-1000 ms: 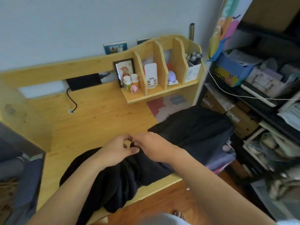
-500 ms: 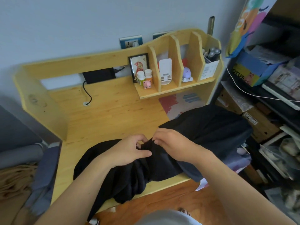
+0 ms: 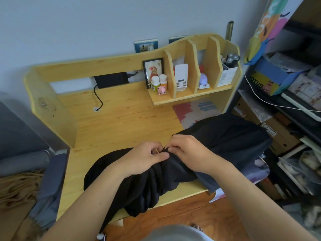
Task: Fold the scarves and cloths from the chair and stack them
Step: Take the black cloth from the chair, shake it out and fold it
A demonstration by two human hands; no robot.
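Item: black cloth (image 3: 217, 136), one piece, unfolded. It lies bunched across the front of the wooden table (image 3: 121, 122), from about 8 o'clock to 3 o'clock of the table top. Its near folds spill over the front edge and its right end hangs past the table's right side. Soft and slack, likely to slide if released.

Left hand (image 3: 144, 159): fingers curled, pinching the cloth's upper edge at the table's centre front.

Right hand (image 3: 187, 152): likewise curled and pinching the same edge, just at 3 o'clock of the left hand, fingertips nearly touching. The paired grip probably serves to find and align an edge or corner before a first fold; folding looks barely begun.

The cloth sits directly under both hands, with most of its bulk at 4 o'clock and 7 o'clock of them.

Also present: tan fringed scarf (image 3: 17, 186) at 9 o'clock, off the table, apparently awaiting its turn; a shelf unit (image 3: 191, 100) at 1 o'clock holding two small bottles (image 3: 159, 81).
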